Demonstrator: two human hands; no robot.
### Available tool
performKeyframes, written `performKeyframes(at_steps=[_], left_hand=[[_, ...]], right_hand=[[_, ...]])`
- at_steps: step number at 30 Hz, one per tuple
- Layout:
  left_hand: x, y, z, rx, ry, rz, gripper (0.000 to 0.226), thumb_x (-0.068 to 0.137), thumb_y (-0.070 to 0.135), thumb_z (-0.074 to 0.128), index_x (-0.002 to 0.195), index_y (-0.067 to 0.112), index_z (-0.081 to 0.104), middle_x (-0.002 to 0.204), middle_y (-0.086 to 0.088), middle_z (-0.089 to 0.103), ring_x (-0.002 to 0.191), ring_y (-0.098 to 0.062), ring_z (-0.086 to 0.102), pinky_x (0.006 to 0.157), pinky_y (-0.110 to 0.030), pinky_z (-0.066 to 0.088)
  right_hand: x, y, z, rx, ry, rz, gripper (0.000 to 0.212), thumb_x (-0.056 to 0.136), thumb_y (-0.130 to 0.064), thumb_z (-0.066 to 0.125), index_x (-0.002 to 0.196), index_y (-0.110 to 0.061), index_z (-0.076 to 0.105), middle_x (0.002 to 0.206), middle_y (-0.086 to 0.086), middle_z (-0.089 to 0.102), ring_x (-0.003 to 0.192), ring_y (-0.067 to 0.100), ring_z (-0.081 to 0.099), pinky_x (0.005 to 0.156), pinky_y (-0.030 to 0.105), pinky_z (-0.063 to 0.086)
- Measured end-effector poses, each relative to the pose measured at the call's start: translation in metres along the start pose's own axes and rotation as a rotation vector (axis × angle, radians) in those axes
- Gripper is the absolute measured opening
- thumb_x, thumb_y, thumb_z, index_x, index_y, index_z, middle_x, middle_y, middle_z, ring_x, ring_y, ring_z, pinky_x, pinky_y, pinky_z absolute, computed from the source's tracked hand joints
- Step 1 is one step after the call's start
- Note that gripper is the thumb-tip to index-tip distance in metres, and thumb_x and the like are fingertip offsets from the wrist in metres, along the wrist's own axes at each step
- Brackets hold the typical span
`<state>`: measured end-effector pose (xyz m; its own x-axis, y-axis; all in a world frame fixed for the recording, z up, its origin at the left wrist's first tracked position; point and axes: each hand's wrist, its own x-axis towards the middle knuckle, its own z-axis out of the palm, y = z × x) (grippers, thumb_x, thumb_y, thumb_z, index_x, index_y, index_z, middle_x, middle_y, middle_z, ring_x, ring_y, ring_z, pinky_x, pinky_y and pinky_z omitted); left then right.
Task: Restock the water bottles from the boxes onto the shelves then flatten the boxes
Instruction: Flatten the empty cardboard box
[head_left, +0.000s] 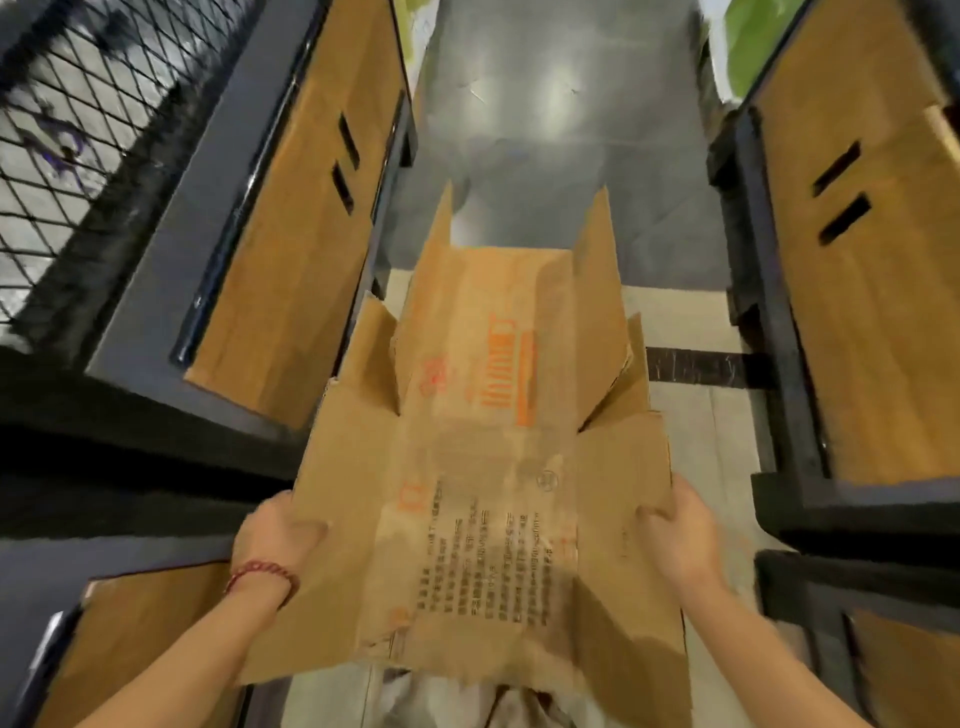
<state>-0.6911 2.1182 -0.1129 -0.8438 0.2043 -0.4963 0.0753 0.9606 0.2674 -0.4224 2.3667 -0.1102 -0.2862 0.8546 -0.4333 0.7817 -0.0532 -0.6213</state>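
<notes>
Between dark shelves, my left hand (278, 540) and right hand (675, 525) pinch the flattened box (483, 467) by its side edges; light, floppy, probably empty.

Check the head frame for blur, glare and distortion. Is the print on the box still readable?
Head view: motion blur smears the mesh panel and both hands, left hand and right hand. Ceiling-light glare on the floor. Wide-angle lens splays the shelf units outward. The cardboard box is soft; its orange and black print is visible but not legible.
</notes>
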Motion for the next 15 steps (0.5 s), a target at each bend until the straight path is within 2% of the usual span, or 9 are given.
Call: performKeyframes(at_steps=[3,6,8,11,13,15], left_hand=[[0.060,-0.006,0.053,-0.041,0.001,-0.019,0.014,0.080,0.019,0.072,0.085,0.010,0.063,0.085,-0.010,0.065,0.076,-0.026,0.056,0.062,-0.031,0.043],[0.108,-0.022,0.109,-0.029,-0.028,-0.036,0.012,0.081,0.019,0.071,0.083,0.011,0.062,0.079,-0.007,0.061,0.072,-0.024,0.054,0.060,-0.030,0.039],[0.132,-0.036,0.143,-0.034,-0.058,-0.072,0.012,0.081,0.017,0.071,0.079,0.012,0.061,0.075,-0.007,0.061,0.072,-0.025,0.055,0.058,-0.030,0.038],[0.156,-0.058,0.185,-0.029,-0.138,-0.121,0.013,0.080,0.012,0.071,0.081,0.008,0.059,0.075,-0.008,0.058,0.072,-0.024,0.053,0.060,-0.030,0.038],[0.163,-0.069,0.206,-0.057,-0.192,-0.170,0.010,0.080,0.007,0.070,0.085,0.005,0.061,0.076,-0.011,0.060,0.074,-0.026,0.055,0.063,-0.031,0.042],[0.169,-0.081,0.226,-0.040,-0.210,-0.176,0.014,0.079,0.007,0.071,0.090,0.001,0.065,0.084,-0.015,0.066,0.079,-0.031,0.059,0.069,-0.034,0.047]], right_hand=[[0.055,0.027,0.052,-0.021,0.005,0.019,0.023,0.088,0.004,0.048,0.100,-0.016,0.048,0.078,-0.008,0.050,0.068,0.003,0.046,0.051,0.012,0.030],[0.094,0.065,0.111,-0.058,-0.014,0.079,0.014,0.087,0.003,0.049,0.094,-0.009,0.052,0.077,-0.003,0.054,0.074,0.021,0.055,0.052,0.022,0.035],[0.108,0.095,0.145,-0.076,-0.033,0.127,0.013,0.088,0.000,0.051,0.095,-0.010,0.054,0.080,0.001,0.057,0.077,0.023,0.054,0.060,0.029,0.041],[0.115,0.140,0.184,-0.091,-0.076,0.150,0.016,0.088,-0.005,0.057,0.102,-0.013,0.056,0.090,0.000,0.056,0.082,0.019,0.050,0.069,0.029,0.038],[0.114,0.163,0.203,-0.043,-0.079,0.197,0.015,0.088,-0.005,0.058,0.101,-0.013,0.055,0.088,0.001,0.055,0.079,0.019,0.050,0.062,0.028,0.037],[0.115,0.178,0.219,-0.005,-0.070,0.245,0.014,0.089,-0.006,0.057,0.096,-0.017,0.052,0.084,-0.001,0.055,0.074,0.015,0.052,0.055,0.020,0.035]])
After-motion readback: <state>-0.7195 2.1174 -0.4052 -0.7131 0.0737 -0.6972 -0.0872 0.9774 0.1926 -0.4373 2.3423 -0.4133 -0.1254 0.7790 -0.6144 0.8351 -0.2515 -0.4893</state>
